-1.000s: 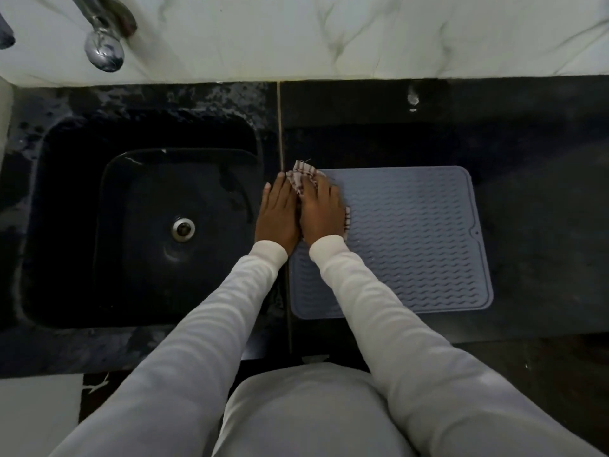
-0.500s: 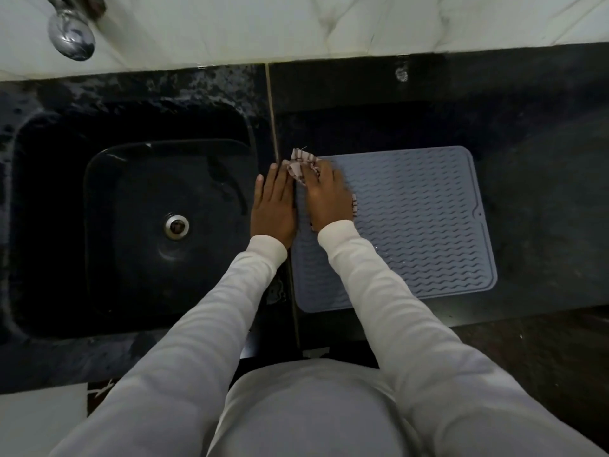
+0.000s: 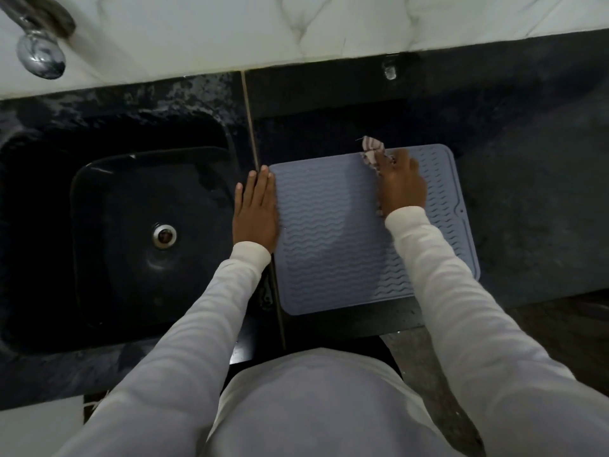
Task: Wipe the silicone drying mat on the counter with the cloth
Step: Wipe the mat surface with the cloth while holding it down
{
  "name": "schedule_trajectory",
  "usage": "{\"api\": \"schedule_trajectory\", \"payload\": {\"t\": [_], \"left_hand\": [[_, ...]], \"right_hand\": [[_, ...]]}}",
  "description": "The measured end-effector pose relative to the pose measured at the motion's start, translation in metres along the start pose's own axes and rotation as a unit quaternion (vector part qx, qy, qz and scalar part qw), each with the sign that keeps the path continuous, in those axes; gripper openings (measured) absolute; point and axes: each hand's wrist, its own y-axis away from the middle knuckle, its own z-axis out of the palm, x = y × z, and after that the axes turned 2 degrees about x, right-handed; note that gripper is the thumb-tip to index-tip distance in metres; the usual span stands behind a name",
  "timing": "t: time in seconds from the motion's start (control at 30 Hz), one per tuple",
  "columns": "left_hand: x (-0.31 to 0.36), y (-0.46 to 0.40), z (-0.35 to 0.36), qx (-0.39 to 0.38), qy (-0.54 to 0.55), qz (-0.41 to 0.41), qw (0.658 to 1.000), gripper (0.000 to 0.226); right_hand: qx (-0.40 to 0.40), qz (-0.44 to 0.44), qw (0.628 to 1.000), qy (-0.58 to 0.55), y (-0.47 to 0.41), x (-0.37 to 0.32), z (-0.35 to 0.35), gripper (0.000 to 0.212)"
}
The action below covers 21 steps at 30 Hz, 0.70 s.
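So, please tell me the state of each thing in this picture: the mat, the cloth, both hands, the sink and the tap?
silicone drying mat: flat on the counter, beside the sink.
cloth: bunched under the right hand, at the mat's far edge.
right hand: presses the cloth on the mat.
left hand: flat, fingers straight, at the mat's left edge.
sink: nothing in it.
tap: no water running.

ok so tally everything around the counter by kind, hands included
hands: 2, left hand and right hand
mats: 1, silicone drying mat
cloths: 1, cloth
sinks: 1, sink
drains: 1, drain
taps: 1, tap
total: 7
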Motion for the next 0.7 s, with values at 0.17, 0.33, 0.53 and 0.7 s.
{"api": "schedule_trajectory", "payload": {"t": [0.17, 0.33, 0.53, 0.7], "left_hand": [[0.002, 0.001, 0.0, 0.009, 0.009, -0.004, 1.0, 0.058], [0.003, 0.002, -0.001, 0.01, 0.005, -0.006, 1.0, 0.058], [0.004, 0.002, -0.001, 0.003, 0.0, -0.008, 1.0, 0.058], [0.006, 0.0, -0.005, -0.002, 0.004, -0.006, 1.0, 0.056]], "right_hand": [[-0.006, 0.025, 0.999, 0.039, -0.016, 0.063, -0.008, 0.047], [0.012, 0.089, 0.996, 0.028, -0.022, 0.096, -0.014, 0.04], [0.026, 0.109, 0.993, 0.028, -0.024, 0.102, -0.013, 0.043], [0.06, 0.107, 0.99, -0.069, -0.024, 0.062, -0.032, 0.042]]}}
